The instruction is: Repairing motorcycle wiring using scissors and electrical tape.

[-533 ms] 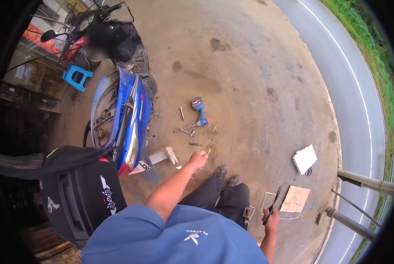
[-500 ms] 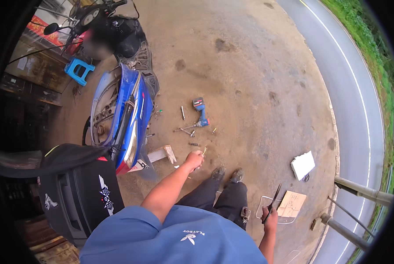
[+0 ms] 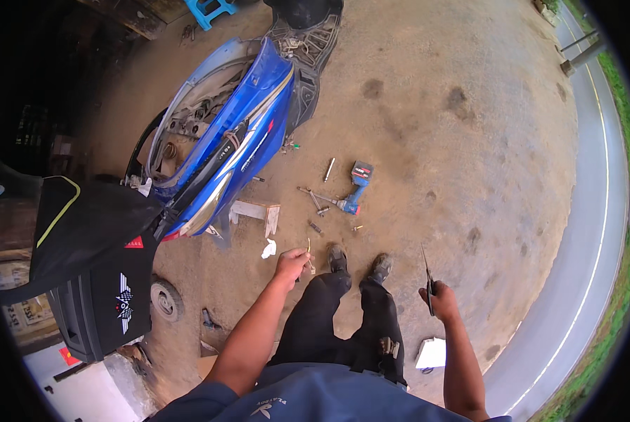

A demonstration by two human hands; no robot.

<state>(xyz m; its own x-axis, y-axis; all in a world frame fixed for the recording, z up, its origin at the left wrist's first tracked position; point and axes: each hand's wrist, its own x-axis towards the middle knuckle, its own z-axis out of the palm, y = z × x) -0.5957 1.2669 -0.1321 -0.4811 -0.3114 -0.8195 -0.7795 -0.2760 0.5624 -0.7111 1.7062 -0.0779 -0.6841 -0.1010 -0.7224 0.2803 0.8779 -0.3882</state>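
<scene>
My left hand [image 3: 291, 269] is closed on a thin, pale yellowish strand [image 3: 309, 249], too small to identify clearly. Out to the right, my right hand [image 3: 440, 299] grips a long, dark pair of scissors [image 3: 429, 271], its narrow tip pointing away from me. On the ground beyond my feet lie a blue cordless drill [image 3: 358, 186] with a T-shaped wrench [image 3: 313, 200], a silver rod [image 3: 329, 169], a dark socket [image 3: 315, 227] and a small brass piece [image 3: 357, 228]. A crumpled white scrap [image 3: 268, 248] is left of my left hand.
At left stands a blue scooter [image 3: 258, 105] with its inside exposed, a black top box [image 3: 97, 316] behind it, a wooden stool [image 3: 266, 217] beside it and a blue plastic stool [image 3: 208, 11] beyond. A white object [image 3: 431, 353] lies by my right forearm. A road [image 3: 600, 211] curves along the right.
The view has turned, so the scooter and tools appear higher and farther right and the white object appears lower and left. My right hand appears higher, still holding the scissors.
</scene>
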